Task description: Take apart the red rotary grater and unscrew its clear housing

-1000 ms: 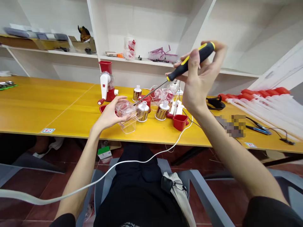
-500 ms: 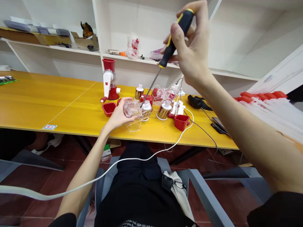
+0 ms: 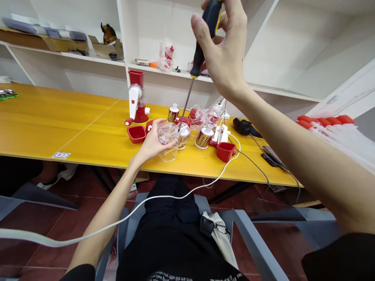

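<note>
Closed around a clear plastic grater housing (image 3: 168, 134), my left hand (image 3: 154, 141) keeps it at the table's front edge. My right hand (image 3: 224, 50) is raised high and grips the black and yellow handle of a long screwdriver (image 3: 199, 54). The shaft slants down, its tip at the right part of the clear housing; whether it touches a screw is too small to tell. Just behind the housing are a white-and-gold grater drum (image 3: 184, 134) and red parts. Another gold grater drum (image 3: 204, 137) stands to the right, near a red square cup (image 3: 225, 151).
An assembled red and white rotary grater (image 3: 137, 95) stands behind a red tray (image 3: 136, 134). Clear housings (image 3: 212, 116) lie at the back. A white cable (image 3: 187, 194) crosses above my lap. A black device (image 3: 246, 127) and red-capped translucent items (image 3: 325, 121) are on the right.
The screwdriver has swung left and become more upright, with my right hand moving left and up. My left hand and the clear housing have shifted slightly right.
</note>
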A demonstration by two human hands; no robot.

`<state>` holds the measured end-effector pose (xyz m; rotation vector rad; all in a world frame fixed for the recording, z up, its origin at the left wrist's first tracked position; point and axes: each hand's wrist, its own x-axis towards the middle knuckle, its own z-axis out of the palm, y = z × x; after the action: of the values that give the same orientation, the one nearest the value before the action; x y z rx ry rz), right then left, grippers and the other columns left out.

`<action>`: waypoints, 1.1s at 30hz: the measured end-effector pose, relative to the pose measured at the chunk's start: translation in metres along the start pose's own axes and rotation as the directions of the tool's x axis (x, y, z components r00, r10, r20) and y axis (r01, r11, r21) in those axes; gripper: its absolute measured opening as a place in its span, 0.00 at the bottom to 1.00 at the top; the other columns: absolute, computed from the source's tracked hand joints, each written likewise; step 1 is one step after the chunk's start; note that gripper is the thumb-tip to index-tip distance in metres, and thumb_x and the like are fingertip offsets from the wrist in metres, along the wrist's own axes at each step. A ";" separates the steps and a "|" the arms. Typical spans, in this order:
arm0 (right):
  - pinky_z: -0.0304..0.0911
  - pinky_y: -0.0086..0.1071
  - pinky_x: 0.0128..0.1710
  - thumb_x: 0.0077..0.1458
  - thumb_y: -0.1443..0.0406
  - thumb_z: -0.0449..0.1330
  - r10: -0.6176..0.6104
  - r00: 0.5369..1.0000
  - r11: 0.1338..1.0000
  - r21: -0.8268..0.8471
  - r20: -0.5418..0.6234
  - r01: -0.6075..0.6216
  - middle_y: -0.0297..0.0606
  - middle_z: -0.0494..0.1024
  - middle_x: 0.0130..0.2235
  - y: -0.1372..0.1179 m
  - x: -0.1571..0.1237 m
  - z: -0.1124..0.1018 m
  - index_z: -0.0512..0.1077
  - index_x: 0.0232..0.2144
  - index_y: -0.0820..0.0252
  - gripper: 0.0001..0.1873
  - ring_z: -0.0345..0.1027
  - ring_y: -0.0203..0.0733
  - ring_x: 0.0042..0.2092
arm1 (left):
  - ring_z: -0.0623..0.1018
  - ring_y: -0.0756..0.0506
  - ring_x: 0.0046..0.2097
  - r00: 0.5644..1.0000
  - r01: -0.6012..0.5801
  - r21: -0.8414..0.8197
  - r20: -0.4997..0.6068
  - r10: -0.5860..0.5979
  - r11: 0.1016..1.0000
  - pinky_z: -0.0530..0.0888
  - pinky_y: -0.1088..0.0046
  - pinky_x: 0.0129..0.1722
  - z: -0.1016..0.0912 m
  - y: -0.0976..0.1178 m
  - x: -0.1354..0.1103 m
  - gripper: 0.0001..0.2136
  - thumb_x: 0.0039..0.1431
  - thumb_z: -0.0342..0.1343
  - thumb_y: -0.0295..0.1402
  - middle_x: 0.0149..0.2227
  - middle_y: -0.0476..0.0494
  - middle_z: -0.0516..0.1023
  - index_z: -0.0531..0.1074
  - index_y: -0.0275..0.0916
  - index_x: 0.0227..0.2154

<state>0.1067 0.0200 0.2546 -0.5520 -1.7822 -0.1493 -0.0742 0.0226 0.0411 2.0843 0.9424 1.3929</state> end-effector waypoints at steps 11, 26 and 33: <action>0.63 0.25 0.39 0.65 0.65 0.61 0.086 0.996 0.985 -0.146 -0.013 -0.087 0.25 0.66 0.32 0.009 0.019 0.013 0.67 0.35 0.51 0.05 0.55 0.32 0.31 | 0.76 0.35 0.62 1.000 0.000 0.027 0.001 0.000 1.000 0.72 0.50 0.65 0.000 0.000 -0.001 0.38 0.48 0.69 0.45 0.62 0.35 0.72 0.58 0.44 0.59; 0.63 0.26 0.50 0.74 0.68 0.50 0.134 0.991 0.924 -0.360 -0.012 -0.130 0.33 0.76 0.41 -0.006 0.028 0.015 0.70 0.38 0.55 0.11 0.67 0.32 0.41 | 0.76 0.35 0.61 1.000 -0.013 -0.017 -0.007 0.013 1.000 0.71 0.50 0.65 0.000 0.000 0.001 0.36 0.47 0.70 0.45 0.60 0.35 0.73 0.60 0.45 0.56; 0.58 0.29 0.44 0.73 0.65 0.54 0.019 0.996 0.934 -0.355 -0.084 -0.048 0.38 0.76 0.38 0.015 0.026 0.016 0.76 0.42 0.72 0.15 0.66 0.33 0.38 | 0.77 0.35 0.60 0.999 -0.042 -0.037 -0.013 0.042 0.998 0.73 0.50 0.63 0.001 -0.004 0.001 0.36 0.46 0.70 0.44 0.60 0.36 0.73 0.59 0.44 0.55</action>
<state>0.0944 0.0471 0.2715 -0.8240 -1.6753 -0.4726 -0.0736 0.0262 0.0388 2.0815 0.8753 1.4349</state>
